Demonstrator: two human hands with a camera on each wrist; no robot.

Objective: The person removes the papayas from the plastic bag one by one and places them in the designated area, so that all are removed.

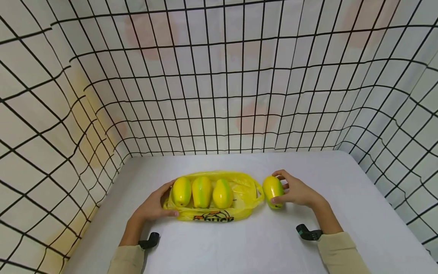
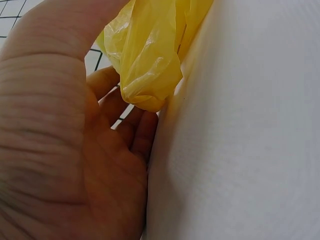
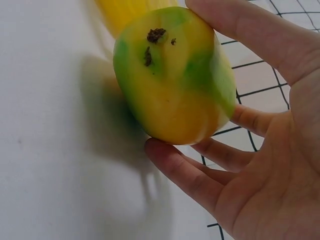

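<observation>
A yellow plastic bag (image 1: 244,198) lies spread on the white table, its opening facing up and dark printing on its front side. Three yellow-green mangoes (image 1: 202,192) sit in a row in its left and middle part. My left hand (image 1: 155,205) holds the bag's left end, thumb at the front and fingers behind; the left wrist view shows the bunched yellow plastic (image 2: 150,60) between them. Just right of the bag, my right hand (image 1: 297,190) grips another mango (image 1: 272,188) between thumb and fingers. Dark brown marks show on one end of this mango (image 3: 170,90) in the right wrist view.
A black wire grid (image 1: 219,95) with pale cloth behind it rises at the back and along both sides of the table (image 1: 219,247). Each wrist wears a small black camera, the left one (image 1: 149,240) and the right one (image 1: 308,232).
</observation>
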